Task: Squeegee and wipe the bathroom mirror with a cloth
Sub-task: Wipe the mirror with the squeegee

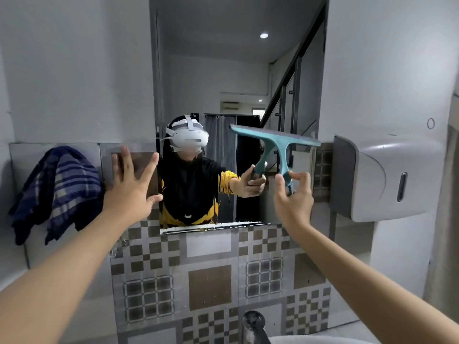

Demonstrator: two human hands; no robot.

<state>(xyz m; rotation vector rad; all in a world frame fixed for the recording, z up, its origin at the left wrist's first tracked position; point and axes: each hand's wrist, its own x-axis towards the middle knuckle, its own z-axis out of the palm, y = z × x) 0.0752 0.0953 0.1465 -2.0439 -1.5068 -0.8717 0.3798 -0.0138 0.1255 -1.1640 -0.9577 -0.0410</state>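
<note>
Mirror (238,78) clean, squeegee stage.
R hand (294,194) grips squeegee (275,142), blade approx. horizontal on glass; L hand (134,184) empty, splayed nr cloth (59,192).

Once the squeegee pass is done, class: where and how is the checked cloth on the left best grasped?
Grip the checked cloth at its bunched top, where it drapes over the tiled ledge, coming from the front with the free left hand. Its loose corners hang down, so lifting upward should free it cleanly.

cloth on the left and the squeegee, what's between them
In the head view, the open left hand against the tiled wall, then the mirror, lie between cloth and squeegee.
</note>
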